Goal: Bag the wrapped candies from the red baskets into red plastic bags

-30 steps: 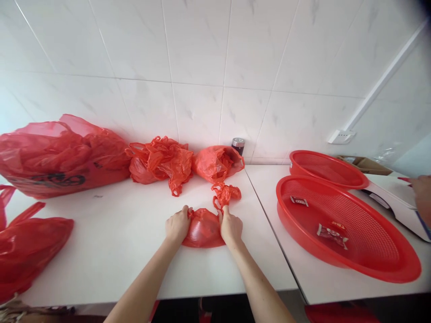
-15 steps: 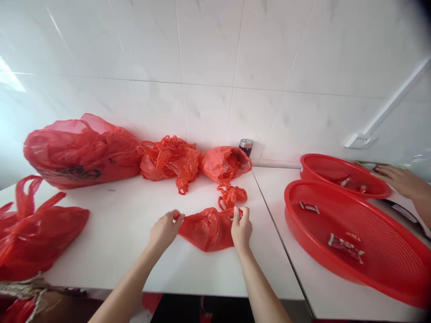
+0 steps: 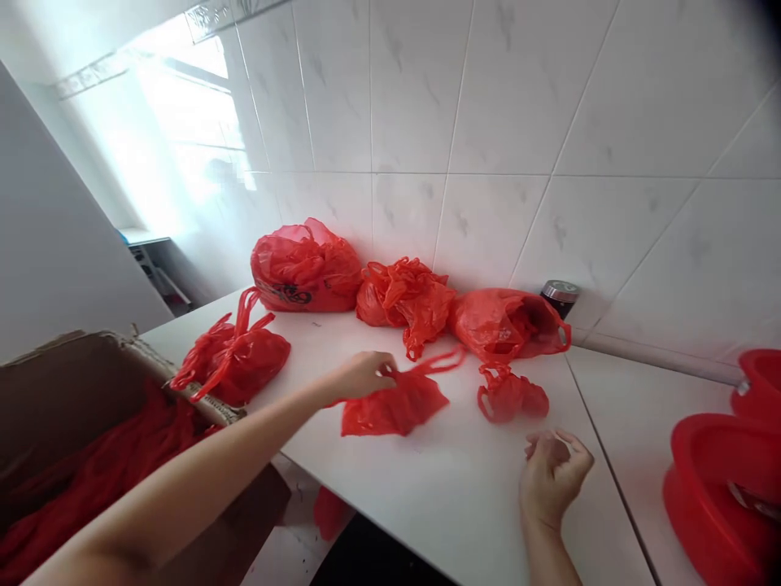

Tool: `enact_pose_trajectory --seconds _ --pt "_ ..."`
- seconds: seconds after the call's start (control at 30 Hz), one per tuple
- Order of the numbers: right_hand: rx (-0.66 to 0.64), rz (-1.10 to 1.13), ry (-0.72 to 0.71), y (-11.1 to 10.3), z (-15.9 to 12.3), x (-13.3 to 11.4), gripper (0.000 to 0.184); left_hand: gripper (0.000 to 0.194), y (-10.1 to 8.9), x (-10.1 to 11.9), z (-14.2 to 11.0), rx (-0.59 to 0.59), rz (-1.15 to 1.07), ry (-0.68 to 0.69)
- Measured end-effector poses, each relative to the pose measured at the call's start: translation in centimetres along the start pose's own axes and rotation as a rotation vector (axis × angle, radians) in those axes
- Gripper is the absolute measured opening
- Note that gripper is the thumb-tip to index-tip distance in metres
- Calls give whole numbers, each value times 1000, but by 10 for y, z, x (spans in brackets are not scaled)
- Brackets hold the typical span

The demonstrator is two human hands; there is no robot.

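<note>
The left hand [image 3: 364,373] has its grip closed on the edge of a small red plastic bag [image 3: 394,401], fingers pinched over the crumpled top of it, and the bag hangs limp from that pinch with its lower part trailing on the white surface [image 3: 451,488]; one loop handle sticks out toward the right. The left arm is stretched long across the frame from the lower left, reaching out over the corner of the surface. The right hand [image 3: 552,472] holds nothing: its grip is loosely curled, palm turned up, fingers half bent, and it hovers near the front edge, well apart from the bag. Just beside the held bag, to its right, lies a small knotted red bag [image 3: 511,396]. Along the tiled wall sit three more red bags, a full one [image 3: 305,267], a crumpled one [image 3: 406,299] and an open one [image 3: 503,324], with a dark can [image 3: 558,297] behind the last. Another red bag [image 3: 235,358] lies near the left corner, above an open cardboard box [image 3: 73,391]. Red baskets [image 3: 726,480] show at the far right.
</note>
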State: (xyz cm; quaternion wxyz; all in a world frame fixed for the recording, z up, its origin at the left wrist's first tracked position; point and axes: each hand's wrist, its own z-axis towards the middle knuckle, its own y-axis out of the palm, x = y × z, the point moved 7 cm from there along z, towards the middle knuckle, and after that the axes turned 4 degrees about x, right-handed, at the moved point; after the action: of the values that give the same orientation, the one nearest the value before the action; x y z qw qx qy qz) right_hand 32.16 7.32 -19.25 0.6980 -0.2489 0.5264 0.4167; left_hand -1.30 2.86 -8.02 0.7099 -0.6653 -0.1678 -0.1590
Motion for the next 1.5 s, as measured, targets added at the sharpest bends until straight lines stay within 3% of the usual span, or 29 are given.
enact_pose_trajectory --seconds 0.1,0.17,0.27,0.37,0.5,0.67,0.77,0.83,0.97,1.03,1.1,1.17,1.23,1.33,1.43,1.5 --pt "-4 -59 -16 4 3 -5 34 28 -55 -60 -26 77 60 -166" --pt "-35 -137 -86 12 10 -16 29 33 -82 -92 -43 146 142 -282" --pt "-118 -327 -261 29 30 -34 30 44 -100 -108 -51 273 268 -333" --pt "-261 -505 -299 45 52 -33 33 44 -77 -82 -33 248 156 -208" --pt "-429 -512 -145 45 61 -20 15 41 -9 -12 2 54 -173 -24" --pt "-537 -358 -142 30 25 -52 24 72 68 77 22 -93 -565 7" --pt "-680 -158 -76 24 -2 -73 26 61 95 113 24 -163 -860 -3" --pt "-688 11 35 13 -6 -76 26 48 103 117 24 -164 -1036 -54" --pt "-412 220 283 -24 11 -52 29 29 105 79 17 -71 -1307 -273" --pt "-350 224 367 -33 17 -36 29 15 103 57 9 -31 -1408 -360" --pt "-375 119 368 -34 19 -25 27 11 101 47 0 -38 -1489 -396" --pt "-383 -14 308 -34 20 -24 26 16 98 49 -9 -55 -1556 -397" --pt "-312 -100 241 -36 22 -34 26 14 94 60 -16 -81 -1633 -375" --pt "-212 -206 3 -39 15 -78 24 14 87 90 -22 -173 -1734 -299" --pt "-331 -288 -307 -21 -14 -129 15 25 86 119 -25 -245 -1812 -271" --pt "-424 -335 -402 -5 -38 -141 14 26 88 136 -28 -264 -1886 -277"
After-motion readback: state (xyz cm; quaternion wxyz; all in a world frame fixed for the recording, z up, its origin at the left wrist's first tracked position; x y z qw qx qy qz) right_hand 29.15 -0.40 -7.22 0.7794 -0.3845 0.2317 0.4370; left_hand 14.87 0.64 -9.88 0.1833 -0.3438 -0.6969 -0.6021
